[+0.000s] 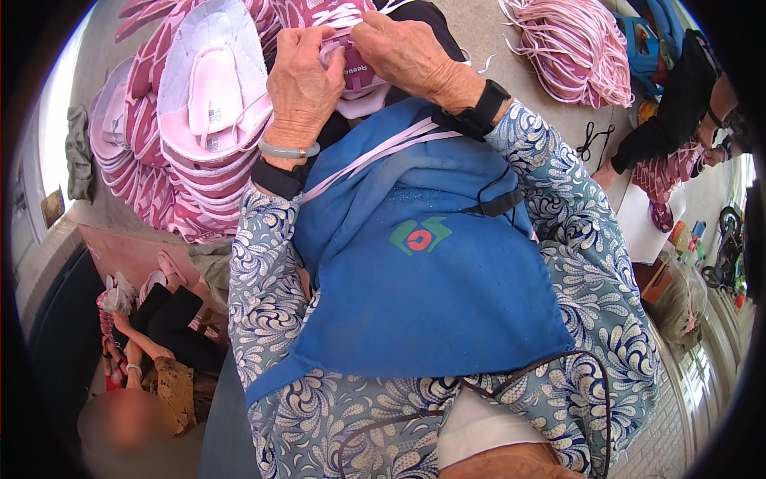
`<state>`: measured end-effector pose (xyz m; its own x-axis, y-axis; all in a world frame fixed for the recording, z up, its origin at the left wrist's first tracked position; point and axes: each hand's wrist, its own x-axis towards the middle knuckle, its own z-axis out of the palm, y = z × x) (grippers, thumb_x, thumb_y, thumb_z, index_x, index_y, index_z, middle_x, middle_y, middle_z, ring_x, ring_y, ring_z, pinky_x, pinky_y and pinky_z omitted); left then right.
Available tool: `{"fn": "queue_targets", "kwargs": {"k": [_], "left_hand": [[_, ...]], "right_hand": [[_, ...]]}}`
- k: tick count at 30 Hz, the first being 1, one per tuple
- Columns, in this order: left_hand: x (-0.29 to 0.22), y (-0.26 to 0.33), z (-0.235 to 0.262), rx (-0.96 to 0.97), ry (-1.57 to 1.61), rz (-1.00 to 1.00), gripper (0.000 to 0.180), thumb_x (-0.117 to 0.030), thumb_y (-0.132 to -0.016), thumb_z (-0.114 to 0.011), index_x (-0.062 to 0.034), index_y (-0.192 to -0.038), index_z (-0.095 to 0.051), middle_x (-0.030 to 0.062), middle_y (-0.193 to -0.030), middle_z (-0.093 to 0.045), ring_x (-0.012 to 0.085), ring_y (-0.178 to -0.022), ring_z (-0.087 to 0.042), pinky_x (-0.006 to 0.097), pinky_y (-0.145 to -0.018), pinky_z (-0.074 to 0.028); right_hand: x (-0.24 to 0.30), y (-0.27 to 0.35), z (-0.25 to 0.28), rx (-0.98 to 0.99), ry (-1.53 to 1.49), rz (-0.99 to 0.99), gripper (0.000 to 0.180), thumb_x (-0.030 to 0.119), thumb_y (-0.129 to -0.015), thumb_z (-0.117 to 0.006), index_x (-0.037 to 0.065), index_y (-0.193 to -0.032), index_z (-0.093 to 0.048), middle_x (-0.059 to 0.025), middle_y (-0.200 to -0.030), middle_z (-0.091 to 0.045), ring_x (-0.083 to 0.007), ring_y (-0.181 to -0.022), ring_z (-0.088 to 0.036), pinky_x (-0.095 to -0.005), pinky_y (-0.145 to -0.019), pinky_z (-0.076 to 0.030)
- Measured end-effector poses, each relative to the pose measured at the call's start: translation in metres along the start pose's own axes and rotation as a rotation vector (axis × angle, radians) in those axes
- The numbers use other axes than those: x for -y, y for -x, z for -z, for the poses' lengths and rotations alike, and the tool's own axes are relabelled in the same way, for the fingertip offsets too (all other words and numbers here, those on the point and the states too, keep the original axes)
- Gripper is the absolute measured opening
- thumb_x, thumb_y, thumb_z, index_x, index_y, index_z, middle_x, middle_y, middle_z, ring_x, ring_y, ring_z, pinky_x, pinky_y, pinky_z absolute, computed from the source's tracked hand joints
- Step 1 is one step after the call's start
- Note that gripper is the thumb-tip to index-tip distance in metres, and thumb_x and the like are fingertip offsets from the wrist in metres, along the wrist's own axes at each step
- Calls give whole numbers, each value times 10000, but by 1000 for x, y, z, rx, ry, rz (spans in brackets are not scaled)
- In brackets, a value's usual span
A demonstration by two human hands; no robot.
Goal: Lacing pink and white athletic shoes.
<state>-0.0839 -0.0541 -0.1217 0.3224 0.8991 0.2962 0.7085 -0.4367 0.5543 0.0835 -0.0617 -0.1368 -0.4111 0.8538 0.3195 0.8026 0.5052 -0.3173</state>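
- A blue apron with a green and red emblem covered the person's front, over a shirt with a leafy print.
- Two long pale pink straps lay slantwise across the apron, between the two wrists.
- The left hand, with a pale bangle at its wrist, had thumb and forefinger pinched on a pink lace.
- The right hand bent its fingers over the lacing from the other side; whether its fingertips gripped a lace could not be told.
- The pink and maroon shoe upper sat between the hands, just beyond the apron's top edge, its lacing under the fingers.
- Just left of the left hand stood a tall nested stack of pink uppers, pale insides showing.
- A lace-covered bundle of uppers lay on the floor past the right hand, a black cord near it.
- Farther off, one co-worker sat at lower left; another reached in at right, near more pink uppers.
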Motion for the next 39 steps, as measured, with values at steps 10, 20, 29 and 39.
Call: {"fn": "queue_targets", "kwargs": {"k": [10,20,29,39], "left_hand": [[-61,13,9,210,398,-284,170,-7,-787,-626,-33,-953,-654,103,-870,-656,234,-783,-642,288,-673,-525],[-229,35,-11,498,1471,-500,122,-112,-804,-635,-16,-875,-660,125,-823,-644,288,-775,-617,342,-671,-503],[-138,26,22,881,1232,206,194,-164,-936,-474,-26,-972,-606,-3,-661,-565,73,-610,-523,221,-583,-435],[-225,18,25,949,1712,34,166,-135,-928,-479,-6,-927,-584,17,-635,-523,81,-592,-500,230,-560,-417]], "right_hand": [[-31,10,81,97,-667,-188,317,315,-954,-472,32,-899,-604,-36,-655,-503,-127,-631,-503,-242,-582,-427],[-22,21,78,366,-583,-262,424,440,-923,-488,55,-844,-645,-51,-627,-544,-134,-579,-512,-266,-508,-383],[-14,24,16,209,-521,-160,204,223,-879,-551,29,-840,-600,-115,-659,-571,-240,-569,-535,-342,-562,-446],[6,13,6,180,-124,-214,368,397,-842,-625,34,-902,-622,-163,-739,-647,-256,-627,-656,-327,-553,-523]]}}
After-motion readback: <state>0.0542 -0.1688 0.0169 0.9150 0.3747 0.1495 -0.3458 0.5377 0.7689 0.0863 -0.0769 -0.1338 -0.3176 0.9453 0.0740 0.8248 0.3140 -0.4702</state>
